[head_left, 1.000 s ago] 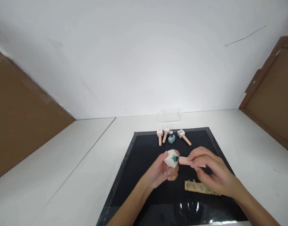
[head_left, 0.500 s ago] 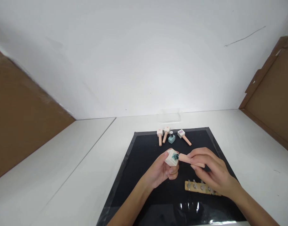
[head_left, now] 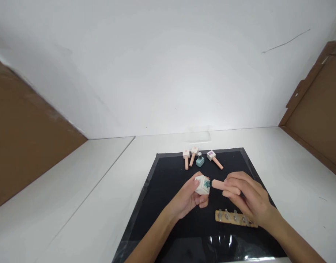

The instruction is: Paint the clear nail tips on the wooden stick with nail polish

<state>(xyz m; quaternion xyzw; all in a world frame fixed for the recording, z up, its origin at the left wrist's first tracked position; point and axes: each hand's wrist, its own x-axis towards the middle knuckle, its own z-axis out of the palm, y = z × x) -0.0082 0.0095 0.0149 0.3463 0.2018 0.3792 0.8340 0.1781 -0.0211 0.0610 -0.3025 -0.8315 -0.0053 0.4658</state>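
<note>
My left hand (head_left: 190, 199) is closed around a small white square nail polish bottle (head_left: 202, 185) with teal polish at its neck, held tilted over the black mat (head_left: 168, 204). My right hand (head_left: 247, 199) pinches the long peach cap (head_left: 225, 186), whose end sits at the bottle's neck. A wooden strip with several clear nail tips (head_left: 236, 218) lies on the mat just below my right hand.
At the mat's far edge lie three white bottles with peach caps (head_left: 187, 159) (head_left: 193, 156) (head_left: 214, 159) and a small teal bottle (head_left: 200, 160) standing upright. White tabletop (head_left: 82, 190) surrounds the mat. Brown cardboard panels (head_left: 316, 117) stand at left and right, a white wall behind.
The bottle has turned slightly in my left hand, and my right hand with the peach cap has shifted a little to the right, staying at the bottle's neck.
</note>
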